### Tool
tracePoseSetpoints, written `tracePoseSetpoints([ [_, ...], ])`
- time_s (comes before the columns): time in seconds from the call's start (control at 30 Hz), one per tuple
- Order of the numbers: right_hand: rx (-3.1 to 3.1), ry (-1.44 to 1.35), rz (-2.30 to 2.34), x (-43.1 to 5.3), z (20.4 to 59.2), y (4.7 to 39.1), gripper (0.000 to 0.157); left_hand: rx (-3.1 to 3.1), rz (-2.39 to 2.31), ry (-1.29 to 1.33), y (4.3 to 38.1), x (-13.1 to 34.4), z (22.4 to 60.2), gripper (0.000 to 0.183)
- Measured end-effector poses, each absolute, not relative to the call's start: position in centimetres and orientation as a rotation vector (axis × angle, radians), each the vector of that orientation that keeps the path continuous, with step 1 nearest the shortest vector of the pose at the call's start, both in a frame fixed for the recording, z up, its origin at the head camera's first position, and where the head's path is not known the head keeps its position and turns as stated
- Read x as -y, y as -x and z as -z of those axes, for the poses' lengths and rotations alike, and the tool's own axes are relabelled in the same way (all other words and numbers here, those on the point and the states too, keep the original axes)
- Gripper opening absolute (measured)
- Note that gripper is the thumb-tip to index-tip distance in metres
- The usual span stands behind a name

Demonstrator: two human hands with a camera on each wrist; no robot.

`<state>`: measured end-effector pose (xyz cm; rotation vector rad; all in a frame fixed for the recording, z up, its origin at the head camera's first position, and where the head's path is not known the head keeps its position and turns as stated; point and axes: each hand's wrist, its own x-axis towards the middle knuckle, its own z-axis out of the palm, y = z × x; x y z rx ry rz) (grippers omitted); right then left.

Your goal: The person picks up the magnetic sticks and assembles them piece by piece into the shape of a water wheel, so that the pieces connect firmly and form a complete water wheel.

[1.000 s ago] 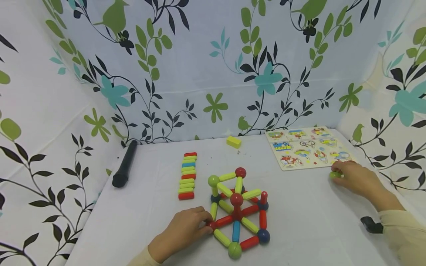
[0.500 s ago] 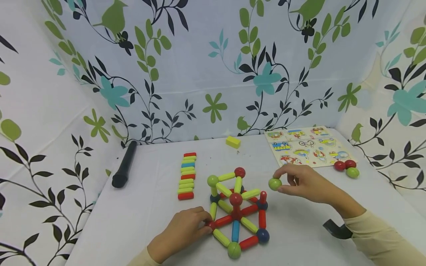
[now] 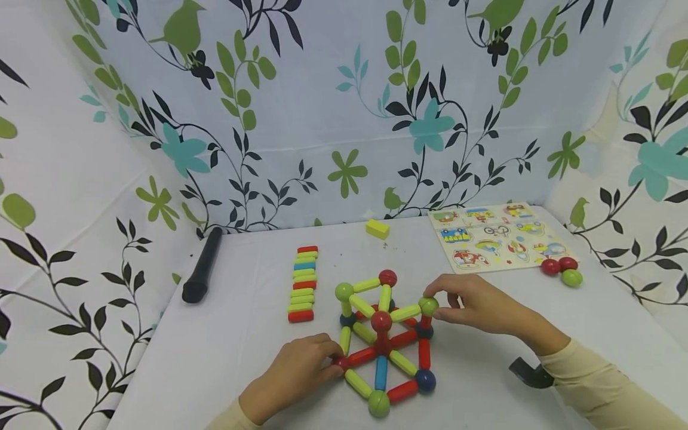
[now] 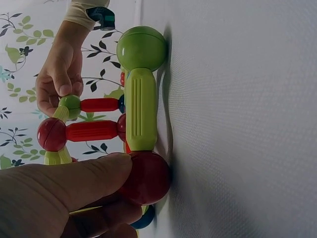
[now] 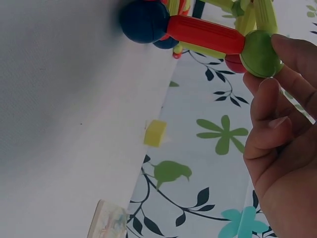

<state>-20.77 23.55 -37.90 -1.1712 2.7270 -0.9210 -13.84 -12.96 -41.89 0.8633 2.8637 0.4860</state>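
Observation:
A toy structure of coloured rods and balls (image 3: 381,347) stands on the table in front. At its left corner my left hand (image 3: 295,373) pinches a red ball (image 4: 147,178) between thumb and fingers. My right hand (image 3: 478,303) pinches a green ball (image 3: 428,307) at the structure's upper right. In the right wrist view that green ball (image 5: 260,53) sits against the end of an upright red rod (image 5: 207,34), which rises from a dark blue ball (image 5: 144,21). A yellow-green rod (image 3: 405,313) also meets the green ball, running from the central red ball (image 3: 381,322).
A column of loose rods (image 3: 303,285) lies left of the structure, with a black microphone (image 3: 202,266) farther left. A yellow block (image 3: 378,229) sits at the back. Two red balls and a green ball (image 3: 572,278) lie by a picture puzzle board (image 3: 500,239) at right.
My right hand has carried the green ball leftward from near the puzzle board to the upright red rod's top. The left hand has stayed at the red corner ball.

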Motion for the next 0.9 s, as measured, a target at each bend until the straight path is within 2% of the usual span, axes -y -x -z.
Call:
tracePoseSetpoints([
  [0.33,-2.704,1.190,0.889,-23.42,37.80,20.72,0.034,-2.859,-0.499,-0.869,13.91,12.98,41.87,0.021],
  [0.63,-2.700,1.388,0.765,-23.33,37.88,20.34,0.045,-2.862,-0.501,-0.864,13.88,13.02,41.91,0.020],
  [0.9,-2.735,1.286,0.784,-23.21,38.03,20.11,0.042,-2.862,-0.505,-0.867,13.88,13.00,41.83,0.020],
])
